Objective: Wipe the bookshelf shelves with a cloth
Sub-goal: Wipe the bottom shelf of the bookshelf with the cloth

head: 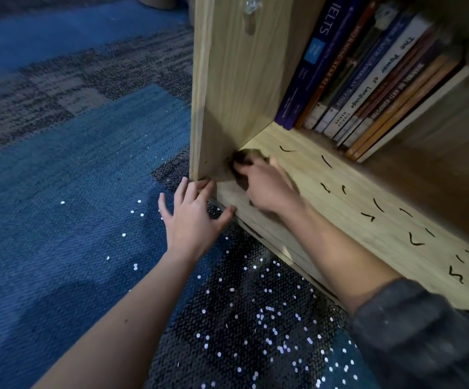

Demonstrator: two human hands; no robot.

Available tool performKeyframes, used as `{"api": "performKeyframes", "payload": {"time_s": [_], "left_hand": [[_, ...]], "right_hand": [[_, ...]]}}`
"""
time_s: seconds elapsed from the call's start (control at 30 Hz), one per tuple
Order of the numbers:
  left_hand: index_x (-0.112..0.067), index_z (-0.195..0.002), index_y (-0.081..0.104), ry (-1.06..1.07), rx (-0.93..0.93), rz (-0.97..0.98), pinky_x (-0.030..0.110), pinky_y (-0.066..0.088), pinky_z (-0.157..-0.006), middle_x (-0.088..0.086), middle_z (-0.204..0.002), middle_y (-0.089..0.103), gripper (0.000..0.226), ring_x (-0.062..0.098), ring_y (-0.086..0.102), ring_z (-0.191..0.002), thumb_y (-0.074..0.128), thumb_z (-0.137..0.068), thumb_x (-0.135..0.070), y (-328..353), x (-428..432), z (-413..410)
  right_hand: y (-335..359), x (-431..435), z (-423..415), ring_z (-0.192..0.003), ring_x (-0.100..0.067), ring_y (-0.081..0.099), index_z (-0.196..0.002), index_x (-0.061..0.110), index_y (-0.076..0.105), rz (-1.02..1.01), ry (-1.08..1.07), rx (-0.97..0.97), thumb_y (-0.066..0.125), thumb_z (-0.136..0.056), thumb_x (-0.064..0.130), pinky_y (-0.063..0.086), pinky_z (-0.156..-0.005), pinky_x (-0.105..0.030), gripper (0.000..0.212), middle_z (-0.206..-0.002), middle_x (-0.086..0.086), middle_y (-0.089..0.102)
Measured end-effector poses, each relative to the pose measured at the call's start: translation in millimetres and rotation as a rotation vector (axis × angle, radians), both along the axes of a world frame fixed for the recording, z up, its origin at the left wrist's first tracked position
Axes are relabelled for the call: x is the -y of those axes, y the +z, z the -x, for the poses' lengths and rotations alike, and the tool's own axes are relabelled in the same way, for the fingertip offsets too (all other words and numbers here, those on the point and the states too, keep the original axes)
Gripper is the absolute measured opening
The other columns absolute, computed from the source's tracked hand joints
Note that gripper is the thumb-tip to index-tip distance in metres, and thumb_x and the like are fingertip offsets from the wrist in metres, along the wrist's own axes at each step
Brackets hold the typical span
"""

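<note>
Nearest us: carpet [87, 248], strewn with white flecks [267, 308]. Next: our left hand [192, 217], fingers spread, touching the front corner of the shelf [368, 186], probably to brace. Beyond: our right hand [267, 186], blurred, fingers curled over the dark cloth [241, 164], pressing it into the shelf's left corner against the side panel [233, 80]. Rightward: black marks [415, 242], apparently unwiped. Farthest: books [368, 80], leaning, leaving the front strip open to wipe.
</note>
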State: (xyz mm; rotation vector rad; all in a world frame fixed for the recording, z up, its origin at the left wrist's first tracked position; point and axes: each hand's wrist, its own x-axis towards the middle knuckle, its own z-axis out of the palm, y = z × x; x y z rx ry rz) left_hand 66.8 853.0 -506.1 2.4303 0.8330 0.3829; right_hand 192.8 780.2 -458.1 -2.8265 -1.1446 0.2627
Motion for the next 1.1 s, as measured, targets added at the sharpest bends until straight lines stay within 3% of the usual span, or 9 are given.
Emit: {"api": "performKeyframes", "payload": {"time_s": [0.1, 0.23, 0.33, 0.47, 0.6, 0.73, 0.8, 0.97, 1.1], "left_hand": [[-0.03, -0.141, 0.039, -0.002, 0.006, 0.002, 0.048, -0.007, -0.114, -0.014, -0.142, 0.037, 0.064, 0.01, 0.007, -0.144, 0.052, -0.084, -0.059, -0.2, -0.8, -1.1], [-0.028, -0.137, 0.045, -0.023, 0.066, -0.022, 0.046, -0.007, -0.113, -0.014, -0.141, 0.041, 0.056, 0.01, 0.012, -0.143, 0.053, -0.088, -0.052, -3.0, -2.6, 5.5], [-0.023, -0.128, 0.056, 0.02, 0.181, -0.071, 0.047, 0.002, -0.112, -0.005, -0.13, 0.054, 0.04, 0.015, 0.031, -0.137, 0.058, -0.09, -0.034, -12.8, -6.6, 17.7], [-0.02, -0.135, 0.048, 0.143, 0.158, 0.004, 0.044, 0.002, -0.113, -0.001, -0.136, 0.048, 0.046, 0.016, 0.029, -0.138, 0.056, -0.091, -0.028, -13.1, -15.5, 22.4], [-0.024, -0.147, 0.026, 0.057, 0.107, 0.069, 0.041, -0.002, -0.115, -0.01, -0.151, 0.031, 0.059, 0.01, 0.011, -0.144, 0.05, -0.094, -0.033, -9.6, -11.3, 16.6], [-0.025, -0.148, 0.022, 0.061, 0.103, 0.108, 0.042, 0.003, -0.116, -0.01, -0.153, 0.027, 0.062, 0.01, 0.01, -0.144, 0.051, -0.093, -0.028, -11.0, -7.8, 15.2], [-0.025, -0.148, 0.021, 0.062, 0.098, 0.105, 0.042, 0.003, -0.116, -0.01, -0.153, 0.026, 0.064, 0.01, 0.01, -0.144, 0.052, -0.092, -0.026, -11.0, -8.8, 15.3], [-0.025, -0.149, 0.019, 0.038, 0.084, 0.114, 0.042, 0.003, -0.116, -0.01, -0.153, 0.026, 0.067, 0.011, 0.008, -0.145, 0.053, -0.091, -0.021, -8.0, -10.6, 17.6], [-0.024, -0.149, 0.018, 0.04, 0.074, 0.118, 0.042, 0.006, -0.116, -0.008, -0.154, 0.026, 0.071, 0.012, 0.01, -0.145, 0.054, -0.089, -0.016, -7.3, -9.7, 18.3]], "right_hand": [[-0.7, 14.2, 17.5, -0.123, -0.028, 0.03, -0.143, 0.032, 0.033, -0.011, 0.216, 0.06, 0.05, -0.089, 0.007, 0.037, -0.098, -0.04, 0.062, -0.145, 0.005, 0.029], [-0.1, 0.6, -18.0, -0.133, -0.036, 0.025, -0.137, 0.027, 0.043, -0.009, -0.045, -0.015, 0.048, -0.086, -0.003, 0.036, -0.102, -0.043, 0.06, -0.149, -0.001, 0.024], [2.2, -5.9, 9.4, -0.135, -0.034, 0.02, -0.14, 0.028, 0.04, 0.028, 0.039, 0.013, 0.048, -0.088, 0.001, 0.029, -0.108, -0.045, 0.059, -0.149, 0.003, 0.025], [-3.6, 15.6, 32.1, -0.122, -0.025, 0.029, -0.139, 0.035, 0.039, -0.081, 0.241, -0.039, 0.042, -0.086, -0.005, 0.037, -0.1, -0.038, 0.067, -0.142, 0.011, 0.032], [0.4, 13.1, -5.2, -0.116, -0.023, 0.033, -0.136, 0.036, 0.042, -0.155, -0.07, -0.143, 0.04, -0.084, -0.008, 0.045, -0.072, -0.027, 0.068, -0.142, 0.002, 0.033], [-2.0, 4.6, 33.9, -0.127, -0.033, 0.028, -0.14, 0.032, 0.038, -0.031, 0.168, 0.002, 0.047, -0.088, 0.002, 0.035, -0.103, -0.041, 0.06, -0.145, 0.006, 0.03], [-4.5, 10.3, 40.3, -0.122, -0.029, 0.03, -0.139, 0.033, 0.039, -0.068, 0.269, -0.021, 0.047, -0.088, 0.001, 0.034, -0.101, -0.039, 0.061, -0.143, 0.009, 0.032], [3.6, 4.5, 3.5, -0.129, -0.034, 0.026, -0.14, 0.029, 0.04, -0.058, -0.046, -0.026, 0.044, -0.088, -0.004, 0.039, -0.103, -0.04, 0.061, -0.148, 0.006, 0.027], [-5.7, -1.1, 44.9, -0.122, -0.034, 0.029, -0.141, 0.027, 0.038, -0.084, 0.177, -0.019, 0.042, -0.09, 0.003, 0.032, -0.104, -0.041, 0.057, -0.145, 0.004, 0.031]]}}
